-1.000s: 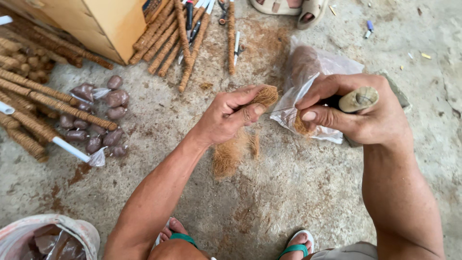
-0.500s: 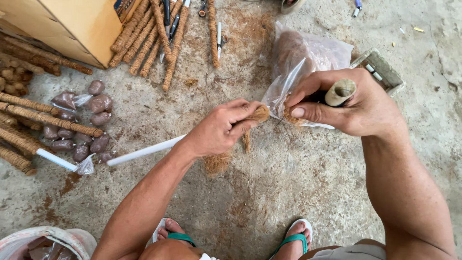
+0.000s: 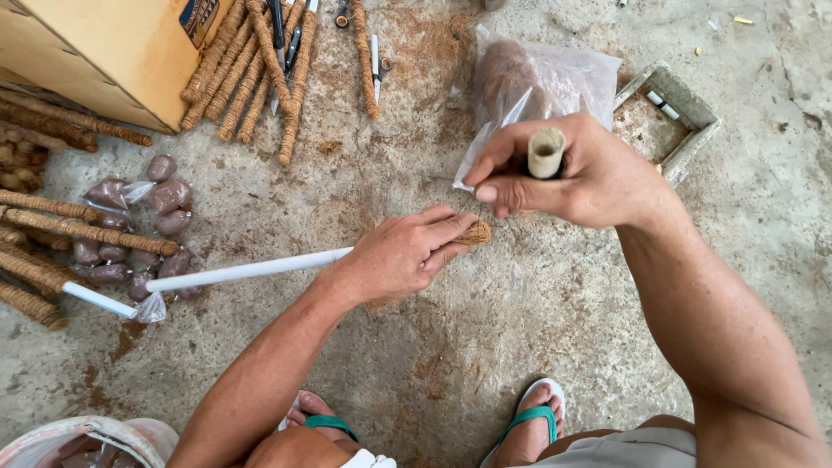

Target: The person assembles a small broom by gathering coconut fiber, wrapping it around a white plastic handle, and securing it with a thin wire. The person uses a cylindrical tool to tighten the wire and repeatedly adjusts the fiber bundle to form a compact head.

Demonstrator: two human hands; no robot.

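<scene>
At the far left of the frame lie fibre-wrapped sticks (image 3: 82, 230) and small filled brown bags (image 3: 169, 195), with a cardboard box (image 3: 113, 52) in the upper left and more wrapped sticks (image 3: 260, 74) beside it. Near the middle the left hand (image 3: 394, 256) is closed around the end of a white pipe (image 3: 247, 270), pinching a tuft of brown coir fibre (image 3: 475, 232) onto its tip. Just right of it the right hand (image 3: 581, 173) grips a spool (image 3: 546, 152) of thin thread, fingers tight, in front of a clear bag of fibre (image 3: 542, 82); judging by this, the binding of fibre to pipe is only starting, and the next move calls for taut thread wound over the tuft while the left hand keeps it pressed.
</scene>
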